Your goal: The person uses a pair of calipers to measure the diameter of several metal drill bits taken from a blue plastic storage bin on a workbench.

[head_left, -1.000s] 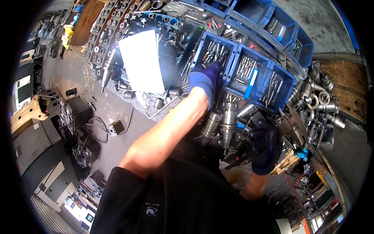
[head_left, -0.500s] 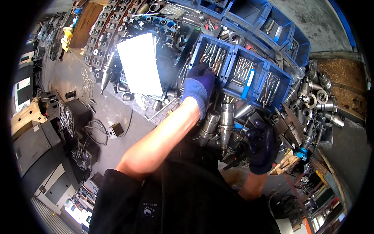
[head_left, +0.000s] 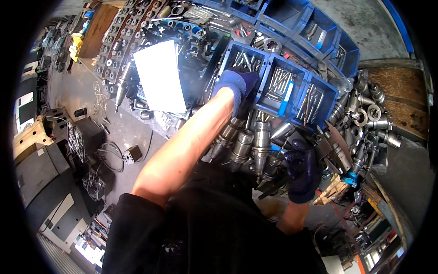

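Workshop bench [head_left: 150, 132], grey and crowded: rows of steel tool holders, loose fittings, a white sheet of paper [head_left: 159, 76] lying flat left of centre, cables trailing over the near edge toward the floor. A row of blue bins [head_left: 319, 27] runs along the back; three more blue bins sit side by side in front of them, each filled with slim metal cutters.

My left hand [head_left: 237, 86], in a blue knit glove, is at the leftmost bin [head_left: 244, 57] of those three, resting on its near rim with the fingers curled downward. I cannot tell whether anything is between them; the palm side is hidden. Forearm bare, stretched out over the bench.

My right hand [head_left: 301, 169], dark glove, is low at the bench front, closed around a dark tool holder [head_left: 273, 171], which tilts among its neighbours. Just left of it stands a group of upright conical steel holders [head_left: 248, 141], touching one another, directly below the bins.
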Demonstrator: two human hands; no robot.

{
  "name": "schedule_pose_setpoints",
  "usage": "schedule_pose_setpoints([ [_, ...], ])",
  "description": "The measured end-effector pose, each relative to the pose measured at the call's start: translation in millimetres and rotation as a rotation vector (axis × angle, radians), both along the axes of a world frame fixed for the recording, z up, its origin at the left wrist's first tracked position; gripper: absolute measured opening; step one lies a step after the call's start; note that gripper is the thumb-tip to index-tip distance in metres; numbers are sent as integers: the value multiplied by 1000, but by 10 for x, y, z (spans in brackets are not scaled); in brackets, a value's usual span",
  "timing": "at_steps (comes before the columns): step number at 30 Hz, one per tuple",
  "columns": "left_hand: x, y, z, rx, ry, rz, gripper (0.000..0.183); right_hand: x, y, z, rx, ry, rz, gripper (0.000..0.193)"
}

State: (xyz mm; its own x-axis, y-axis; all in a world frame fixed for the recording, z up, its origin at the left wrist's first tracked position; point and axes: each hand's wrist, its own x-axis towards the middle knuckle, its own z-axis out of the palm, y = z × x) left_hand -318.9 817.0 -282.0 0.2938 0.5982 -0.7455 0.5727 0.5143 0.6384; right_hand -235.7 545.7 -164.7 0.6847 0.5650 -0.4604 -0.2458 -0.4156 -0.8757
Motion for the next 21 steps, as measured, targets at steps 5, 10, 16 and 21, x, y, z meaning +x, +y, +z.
schedule_pose_setpoints([
  [5, 184, 15, 42, -18, 71, 117, 52, 2, -9, 5, -16, -133, 86, 36],
  [10, 237, 108, -48, -347, -93, 196, 48, -24, -26, -31, -39, -170, 98, 36],
  [16, 231, 10, 246, -167, -193, 261, 40, -10, -21, 9, -47, -75, 58, 32],
  [21, -15, -631, 772, 288, -245, -117, 38, 19, -38, -120, -19, -380, 213, 31],
])
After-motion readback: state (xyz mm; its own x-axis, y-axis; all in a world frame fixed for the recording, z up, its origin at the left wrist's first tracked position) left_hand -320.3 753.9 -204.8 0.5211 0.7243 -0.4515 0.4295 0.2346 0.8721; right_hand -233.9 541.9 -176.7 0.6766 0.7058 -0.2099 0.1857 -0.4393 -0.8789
